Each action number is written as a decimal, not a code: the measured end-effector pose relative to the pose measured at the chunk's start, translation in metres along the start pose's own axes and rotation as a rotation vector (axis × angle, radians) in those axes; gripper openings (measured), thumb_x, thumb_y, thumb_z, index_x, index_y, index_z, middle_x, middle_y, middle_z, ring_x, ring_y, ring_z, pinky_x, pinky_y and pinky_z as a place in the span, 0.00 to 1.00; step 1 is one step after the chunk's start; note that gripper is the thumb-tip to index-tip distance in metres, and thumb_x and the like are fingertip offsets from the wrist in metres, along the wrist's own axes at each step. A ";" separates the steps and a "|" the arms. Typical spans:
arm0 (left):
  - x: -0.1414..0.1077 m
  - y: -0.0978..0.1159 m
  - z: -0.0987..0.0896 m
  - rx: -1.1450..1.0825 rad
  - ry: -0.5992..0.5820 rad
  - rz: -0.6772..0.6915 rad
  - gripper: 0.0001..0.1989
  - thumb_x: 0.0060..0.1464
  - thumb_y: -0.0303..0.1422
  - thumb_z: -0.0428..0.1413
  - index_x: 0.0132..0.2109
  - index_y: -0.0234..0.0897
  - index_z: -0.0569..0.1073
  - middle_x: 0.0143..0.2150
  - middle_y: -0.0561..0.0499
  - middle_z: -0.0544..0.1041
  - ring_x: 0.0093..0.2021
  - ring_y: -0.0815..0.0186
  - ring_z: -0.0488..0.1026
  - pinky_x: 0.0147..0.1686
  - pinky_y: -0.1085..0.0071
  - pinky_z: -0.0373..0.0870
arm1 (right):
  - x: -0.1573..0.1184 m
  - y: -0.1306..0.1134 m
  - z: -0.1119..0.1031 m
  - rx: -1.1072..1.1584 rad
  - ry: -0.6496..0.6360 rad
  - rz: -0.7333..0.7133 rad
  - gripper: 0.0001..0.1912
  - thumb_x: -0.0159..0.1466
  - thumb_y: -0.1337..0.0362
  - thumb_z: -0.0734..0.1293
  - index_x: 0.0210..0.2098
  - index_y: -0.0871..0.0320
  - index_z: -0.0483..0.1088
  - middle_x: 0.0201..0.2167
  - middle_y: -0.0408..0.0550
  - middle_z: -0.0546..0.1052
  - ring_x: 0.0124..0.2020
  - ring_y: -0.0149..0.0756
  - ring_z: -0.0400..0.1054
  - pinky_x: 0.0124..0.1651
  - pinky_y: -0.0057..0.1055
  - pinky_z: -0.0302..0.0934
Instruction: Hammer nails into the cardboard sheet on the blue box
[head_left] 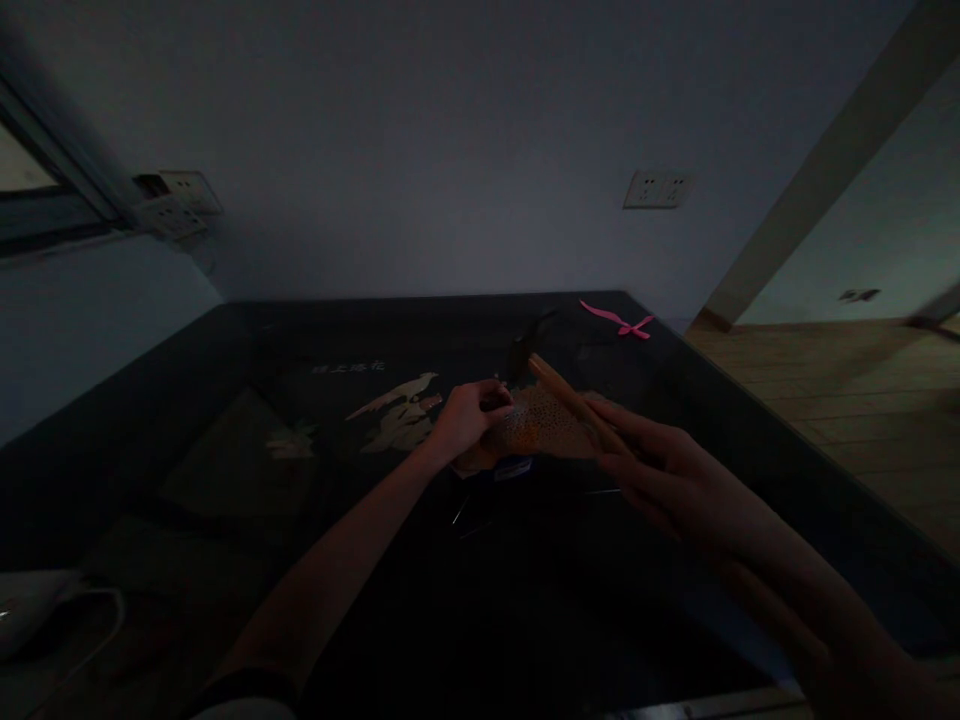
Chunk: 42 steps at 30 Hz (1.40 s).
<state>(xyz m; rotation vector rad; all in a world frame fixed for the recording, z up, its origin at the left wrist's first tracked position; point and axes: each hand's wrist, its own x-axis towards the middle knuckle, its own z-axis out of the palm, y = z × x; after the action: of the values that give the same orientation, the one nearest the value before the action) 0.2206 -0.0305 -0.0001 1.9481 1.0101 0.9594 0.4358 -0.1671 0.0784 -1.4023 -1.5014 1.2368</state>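
Note:
On the dark table (285,330) lies a brownish-orange piece (544,425) with a dotted surface. My left hand (471,412) rests at its left end, thumb and forefinger pinched together; whatever is between them is too small and dim to make out. A hammer (566,392) with a light wooden handle and a dark head is gripped in my right hand (660,462). Its head (525,345) is just beyond my left fingertips, tilted above the dotted piece. A small blue-and-white item (513,468) shows at the piece's near edge.
A pink ribbon-like strip (626,326) lies at the table's far right corner. Thin shiny lines (460,510) show nearer to me. At the lower left is a white object (34,605) with a cord. Wall sockets (656,190) are above the table; wooden floor (825,390) lies right.

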 end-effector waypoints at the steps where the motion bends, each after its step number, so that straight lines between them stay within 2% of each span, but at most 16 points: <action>1: 0.000 -0.001 0.000 -0.019 0.002 0.012 0.02 0.50 0.28 0.58 0.33 0.35 0.74 0.35 0.49 0.79 0.38 0.63 0.76 0.42 0.68 0.71 | -0.001 0.000 -0.001 -0.003 0.003 -0.017 0.33 0.62 0.60 0.67 0.65 0.52 0.57 0.15 0.34 0.63 0.11 0.24 0.54 0.11 0.18 0.50; 4: 0.001 -0.002 0.001 -0.010 0.008 0.010 0.02 0.50 0.29 0.59 0.33 0.35 0.74 0.35 0.49 0.79 0.38 0.63 0.76 0.43 0.68 0.71 | 0.000 0.002 -0.001 -0.015 -0.016 -0.028 0.34 0.62 0.60 0.67 0.65 0.53 0.57 0.15 0.34 0.63 0.11 0.24 0.54 0.11 0.19 0.49; 8: 0.002 0.002 0.000 0.076 0.008 -0.060 0.04 0.50 0.29 0.59 0.36 0.36 0.75 0.37 0.49 0.79 0.38 0.62 0.76 0.41 0.68 0.70 | 0.003 0.010 0.003 -0.063 -0.080 0.025 0.34 0.61 0.60 0.66 0.66 0.56 0.56 0.14 0.33 0.61 0.11 0.25 0.54 0.11 0.20 0.50; 14: 0.002 0.001 0.002 -0.012 0.015 -0.043 0.01 0.50 0.27 0.58 0.32 0.35 0.74 0.34 0.51 0.78 0.37 0.65 0.76 0.41 0.71 0.70 | 0.000 0.007 -0.001 -0.114 -0.027 -0.040 0.35 0.62 0.57 0.65 0.67 0.53 0.54 0.23 0.40 0.69 0.14 0.26 0.57 0.14 0.22 0.53; 17: 0.002 0.001 0.002 0.017 0.024 -0.068 0.02 0.50 0.28 0.58 0.34 0.35 0.74 0.34 0.51 0.79 0.37 0.64 0.75 0.41 0.70 0.69 | 0.000 0.009 0.001 -0.094 -0.080 0.013 0.35 0.63 0.57 0.64 0.67 0.54 0.52 0.19 0.35 0.63 0.13 0.24 0.53 0.13 0.20 0.49; 20: 0.002 0.003 0.001 0.068 0.011 -0.089 0.04 0.51 0.28 0.58 0.36 0.35 0.75 0.36 0.51 0.79 0.38 0.63 0.75 0.41 0.69 0.69 | 0.000 0.013 0.004 -0.102 -0.103 0.054 0.34 0.63 0.58 0.64 0.67 0.57 0.53 0.18 0.33 0.59 0.14 0.24 0.53 0.13 0.19 0.48; 26: 0.002 -0.001 0.002 0.005 0.012 -0.054 0.02 0.51 0.29 0.59 0.34 0.35 0.74 0.35 0.51 0.79 0.38 0.65 0.76 0.42 0.70 0.70 | -0.002 0.012 0.001 -0.049 -0.063 0.042 0.36 0.63 0.57 0.65 0.67 0.54 0.52 0.15 0.33 0.59 0.11 0.25 0.53 0.12 0.20 0.49; 32: 0.001 0.001 0.001 0.058 -0.006 -0.081 0.08 0.51 0.28 0.58 0.40 0.37 0.76 0.40 0.51 0.80 0.42 0.62 0.76 0.43 0.69 0.69 | 0.001 0.012 0.002 -0.099 -0.116 0.060 0.34 0.63 0.59 0.64 0.66 0.55 0.54 0.15 0.33 0.60 0.12 0.25 0.54 0.12 0.19 0.50; 38: 0.000 0.004 0.002 0.071 0.011 -0.068 0.01 0.51 0.28 0.58 0.34 0.37 0.75 0.37 0.52 0.80 0.40 0.65 0.76 0.44 0.70 0.69 | -0.002 0.010 0.001 -0.054 -0.065 0.032 0.34 0.63 0.58 0.64 0.67 0.53 0.53 0.16 0.32 0.60 0.12 0.23 0.52 0.12 0.18 0.47; 42: 0.001 0.005 0.001 0.087 -0.007 -0.090 0.06 0.51 0.28 0.58 0.39 0.36 0.75 0.39 0.50 0.80 0.40 0.63 0.76 0.43 0.69 0.70 | 0.002 0.014 0.003 -0.102 -0.082 0.047 0.33 0.62 0.60 0.65 0.66 0.56 0.56 0.17 0.33 0.59 0.13 0.23 0.52 0.12 0.18 0.48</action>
<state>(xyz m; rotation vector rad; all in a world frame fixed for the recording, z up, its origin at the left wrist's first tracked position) 0.2233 -0.0321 0.0035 1.9573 1.1429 0.8708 0.4365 -0.1662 0.0639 -1.4767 -1.6154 1.2757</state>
